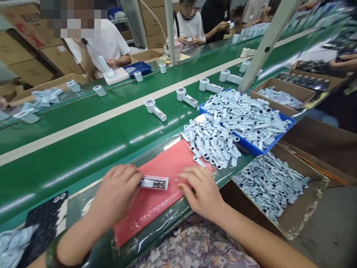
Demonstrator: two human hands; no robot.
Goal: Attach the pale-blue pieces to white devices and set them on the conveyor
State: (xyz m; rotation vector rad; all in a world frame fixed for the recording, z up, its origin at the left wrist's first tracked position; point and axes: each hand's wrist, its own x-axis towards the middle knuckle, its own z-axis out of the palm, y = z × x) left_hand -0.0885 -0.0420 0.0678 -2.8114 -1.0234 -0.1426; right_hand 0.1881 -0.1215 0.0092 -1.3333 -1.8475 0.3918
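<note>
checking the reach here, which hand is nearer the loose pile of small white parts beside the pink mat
Right. The right hand rests on the pink mat just below the loose pile of white parts. The left hand sits farther left, holding the white device.

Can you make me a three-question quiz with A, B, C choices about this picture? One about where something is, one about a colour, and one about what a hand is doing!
1. Where does the white handle part lie?
A. on the pink mat
B. in the blue tray
C. on the floor

2. What colour is the conveyor belt?
A. yellow
B. green
C. purple

3. What is the left hand doing?
A. waving in the air
B. gripping one end of the white handle part
C. resting in a box

Answers:
1 A, the pink mat shows under it.
2 B, the belt's surface is green.
3 B, its fingers close on the part's end, while the right hand rests flat on the mat.
</note>
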